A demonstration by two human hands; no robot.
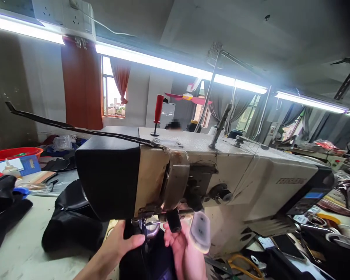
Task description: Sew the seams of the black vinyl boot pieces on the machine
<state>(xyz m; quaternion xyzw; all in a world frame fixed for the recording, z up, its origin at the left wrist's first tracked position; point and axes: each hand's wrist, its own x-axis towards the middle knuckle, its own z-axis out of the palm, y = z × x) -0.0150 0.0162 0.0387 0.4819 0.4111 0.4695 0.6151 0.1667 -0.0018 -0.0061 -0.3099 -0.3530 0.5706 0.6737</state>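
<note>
A large pale industrial sewing machine (192,163) with a black end cover stands in front of me. Below its head, my left hand (116,243) grips a black piece of material (140,260), thumb stretched across it beside the presser foot area. My right hand (179,243) is on the other side of the needle area, palm turned up and fingers curled. A black knob (174,220) and a pale oval pad (200,232) partly cover that hand, so whatever its fingertips hold is hidden.
Black leather-like pieces (72,225) lie on the table at left, near a red basin (14,153). Yellow-handled scissors (245,266) and a phone-like dark slab (288,247) lie at lower right. A red-handled screwdriver (159,111) stands upright on the machine.
</note>
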